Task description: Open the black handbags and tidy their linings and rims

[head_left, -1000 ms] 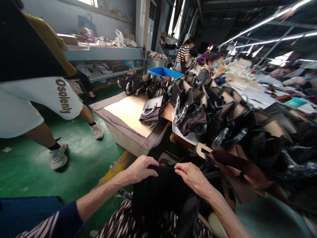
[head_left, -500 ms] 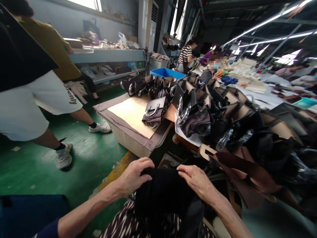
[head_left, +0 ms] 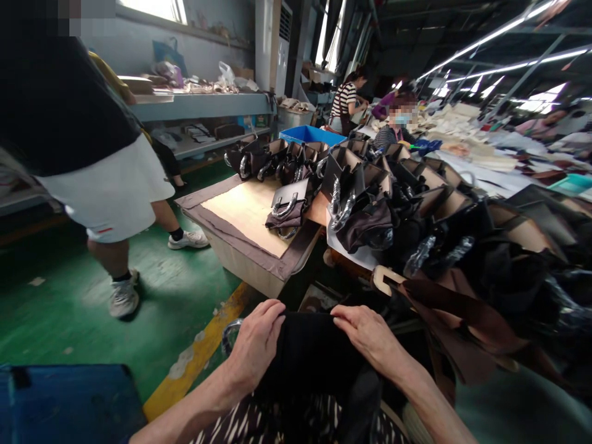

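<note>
A black bag rests over my lap, its top edge facing away from me. My left hand is closed on the left end of that edge, thumb hidden from view. On the right end, my right hand pinches the edge between thumb and fingers. A plastic-wrapped handle sticks out beyond my left hand. The lower part of the bag merges into dark shadow against the patterned cloth on my lap.
Ahead stands a cloth-covered bin with one handbag on it. Many dark handbags crowd the table to the right, beside brown straps. A person in white shorts walks at left. A blue crate sits lower left.
My left hand has turned over the edge, hiding its thumb, and the wrapped handle now shows beside it. My right hand stays nearly still. The person at left has moved further into view.
</note>
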